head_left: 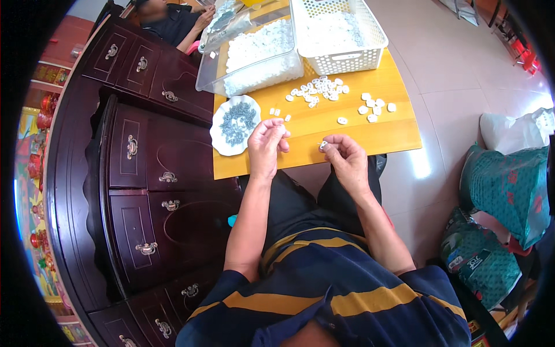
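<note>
Above the near edge of the wooden table, my right hand pinches a small white plastic piece between thumb and fingertips. My left hand is closed in a pinch beside a white scalloped plate; whatever its fingertips hold is too small to make out. On the plate lies a heap of small grey, metal-looking parts. A few little white pieces lie just beyond my left fingertips. Farther right is a loose group of white rounded pieces, with one single piece nearer my right hand.
Behind a pile of white pieces stand a clear plastic bin and a white perforated basket, both filled with white pieces. A dark wooden cabinet borders the left. Another person sits far left. Teal bags rest at right.
</note>
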A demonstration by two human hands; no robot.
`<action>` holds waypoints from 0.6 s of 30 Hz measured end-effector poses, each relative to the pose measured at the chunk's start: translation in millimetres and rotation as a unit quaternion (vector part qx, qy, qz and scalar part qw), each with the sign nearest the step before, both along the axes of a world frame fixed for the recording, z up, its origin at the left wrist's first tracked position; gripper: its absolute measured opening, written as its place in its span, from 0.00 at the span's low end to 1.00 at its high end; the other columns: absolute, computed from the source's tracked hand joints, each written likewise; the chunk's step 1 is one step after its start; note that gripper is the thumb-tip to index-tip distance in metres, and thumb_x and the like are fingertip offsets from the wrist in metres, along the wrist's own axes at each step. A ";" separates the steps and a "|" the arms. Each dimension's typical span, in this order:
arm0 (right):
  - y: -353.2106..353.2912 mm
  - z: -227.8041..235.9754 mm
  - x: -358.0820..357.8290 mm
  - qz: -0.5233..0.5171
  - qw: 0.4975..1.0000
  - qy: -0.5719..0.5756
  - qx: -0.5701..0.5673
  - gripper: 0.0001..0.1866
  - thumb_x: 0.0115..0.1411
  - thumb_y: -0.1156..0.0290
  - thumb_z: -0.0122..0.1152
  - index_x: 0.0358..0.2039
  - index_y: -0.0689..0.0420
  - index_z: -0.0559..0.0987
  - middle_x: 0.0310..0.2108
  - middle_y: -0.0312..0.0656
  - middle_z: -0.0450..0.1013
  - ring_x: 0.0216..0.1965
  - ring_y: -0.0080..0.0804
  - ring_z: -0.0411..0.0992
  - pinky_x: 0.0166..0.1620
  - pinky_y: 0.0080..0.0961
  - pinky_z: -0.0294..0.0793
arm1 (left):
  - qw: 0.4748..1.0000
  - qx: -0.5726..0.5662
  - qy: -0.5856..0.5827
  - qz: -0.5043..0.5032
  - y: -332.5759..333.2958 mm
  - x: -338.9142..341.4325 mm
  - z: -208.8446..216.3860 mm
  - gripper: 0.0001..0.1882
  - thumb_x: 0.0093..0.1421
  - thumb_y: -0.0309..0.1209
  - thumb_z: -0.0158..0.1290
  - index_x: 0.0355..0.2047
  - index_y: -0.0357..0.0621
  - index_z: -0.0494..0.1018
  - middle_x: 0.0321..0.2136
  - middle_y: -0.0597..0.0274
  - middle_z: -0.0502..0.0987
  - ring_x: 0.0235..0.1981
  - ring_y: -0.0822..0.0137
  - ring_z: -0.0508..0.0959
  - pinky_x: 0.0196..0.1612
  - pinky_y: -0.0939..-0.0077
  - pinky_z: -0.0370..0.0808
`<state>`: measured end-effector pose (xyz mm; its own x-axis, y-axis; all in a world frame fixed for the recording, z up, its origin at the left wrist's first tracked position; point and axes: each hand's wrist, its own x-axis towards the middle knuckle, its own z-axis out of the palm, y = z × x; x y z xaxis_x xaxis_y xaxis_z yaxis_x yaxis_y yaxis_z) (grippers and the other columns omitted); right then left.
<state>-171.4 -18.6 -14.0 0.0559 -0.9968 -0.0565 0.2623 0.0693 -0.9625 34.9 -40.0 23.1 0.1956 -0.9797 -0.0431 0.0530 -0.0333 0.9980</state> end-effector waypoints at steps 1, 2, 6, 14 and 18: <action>0.0 0.0 -0.8 0.000 1.000 0.001 0.000 0.08 0.68 0.76 0.61 0.45 0.64 0.80 0.34 0.36 0.81 0.35 0.18 0.77 0.40 0.17 0.77 | 0.999 -0.017 0.049 -0.011 0.1 -2.9 2.9 0.08 0.68 0.28 0.57 0.45 0.40 0.76 0.30 0.63 0.80 0.22 0.78 0.75 0.28 0.84 0.75; -0.1 0.5 -1.1 0.005 1.000 -0.002 0.011 0.07 0.68 0.76 0.61 0.45 0.64 0.80 0.35 0.36 0.81 0.35 0.18 0.77 0.40 0.17 0.77 | 0.999 -0.017 0.049 -0.011 1.0 -4.1 2.7 0.08 0.68 0.28 0.57 0.45 0.40 0.76 0.30 0.63 0.80 0.22 0.78 0.75 0.28 0.84 0.75; 0.8 0.5 -1.9 0.000 1.000 -0.013 0.019 0.07 0.69 0.75 0.61 0.45 0.64 0.79 0.35 0.36 0.81 0.36 0.18 0.77 0.40 0.17 0.77 | 0.999 -0.026 0.034 -0.033 8.3 -13.3 1.2 0.10 0.67 0.26 0.58 0.47 0.39 0.75 0.31 0.63 0.80 0.24 0.78 0.76 0.30 0.84 0.76; 0.1 0.2 0.3 0.010 0.998 -0.046 0.041 0.07 0.68 0.76 0.61 0.46 0.63 0.79 0.35 0.36 0.81 0.36 0.19 0.78 0.41 0.17 0.77 | 0.997 0.014 0.020 -0.069 22.5 -25.4 0.6 0.14 0.65 0.22 0.60 0.50 0.36 0.75 0.35 0.66 0.80 0.28 0.81 0.76 0.33 0.85 0.76; -2.2 -2.5 0.0 0.006 0.998 -0.039 0.043 0.08 0.68 0.76 0.61 0.46 0.63 0.79 0.35 0.36 0.81 0.36 0.18 0.78 0.41 0.16 0.77 | 0.997 0.002 0.016 -0.075 24.5 -25.7 0.5 0.14 0.65 0.22 0.60 0.50 0.36 0.75 0.36 0.66 0.80 0.29 0.81 0.76 0.34 0.86 0.77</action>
